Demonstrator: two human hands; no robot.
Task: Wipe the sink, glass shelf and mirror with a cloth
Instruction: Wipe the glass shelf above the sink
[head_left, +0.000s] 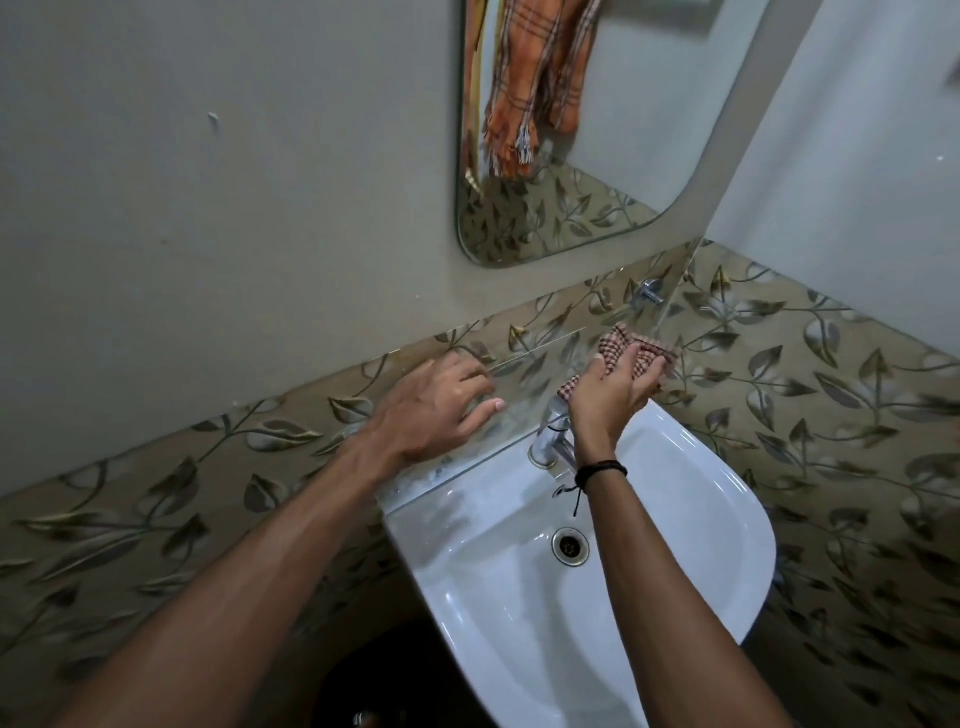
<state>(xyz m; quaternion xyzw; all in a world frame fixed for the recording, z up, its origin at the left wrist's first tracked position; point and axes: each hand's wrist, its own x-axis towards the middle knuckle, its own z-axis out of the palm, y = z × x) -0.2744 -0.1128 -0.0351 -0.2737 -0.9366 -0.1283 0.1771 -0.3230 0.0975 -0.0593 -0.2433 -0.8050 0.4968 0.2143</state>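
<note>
tap (551, 441) was set at the sink's (701, 519) rear rim | glass shelf (545, 364) was fixed above sink rear | cloth (631, 353) was placed on shelf, above sink's right rear | mirror (597, 156) was hung highest above sink

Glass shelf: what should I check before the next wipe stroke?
1. Grip on the cloth: ok, the right hand has its fingers curled round it.
2. Cloth at the right end of the glass shelf: ok.
3. Steadying by the left hand: ok, fingers flat on the glass.
4. Leftward stroke path: not ok, the left hand lies in it.
5. Right wrist clearance over the faucet: cannot tell.
</note>
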